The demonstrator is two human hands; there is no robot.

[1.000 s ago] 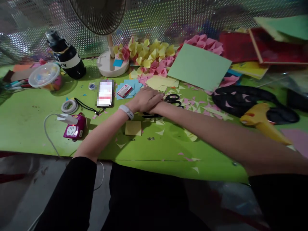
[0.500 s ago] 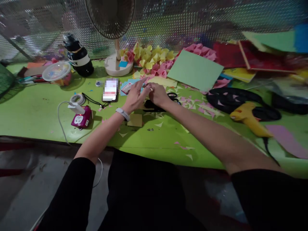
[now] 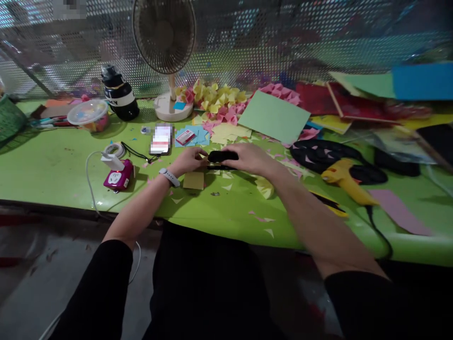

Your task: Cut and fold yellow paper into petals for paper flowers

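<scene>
My right hand [image 3: 249,158] is closed over a long black stapler [image 3: 223,156] lying on the green table, its thin base showing below. At the stapler's left end, my left hand [image 3: 189,160] has its fingers drawn together; whatever they pinch is too small to make out. A square of yellowish paper [image 3: 193,181] lies just below my left hand. Beside my right forearm rests a folded yellow paper piece [image 3: 265,187]. Beyond my left hand are blue paper squares [image 3: 202,136] with a small red-and-white box [image 3: 186,137] on top.
A phone [image 3: 161,140], purple power adapter [image 3: 119,175] and tape roll [image 3: 115,149] lie left. Behind stand a fan [image 3: 164,35], a bottle [image 3: 122,99] and folded paper pieces [image 3: 219,97]. Right are a yellow glue gun [image 3: 341,177], a yellow-and-black cutter [image 3: 329,204] and paper scraps [image 3: 226,187].
My hands have moved apart from their close pinch beyond the stapler and come nearer to me. My right hand has taken hold of the stapler; the camera view has shifted slightly.
</scene>
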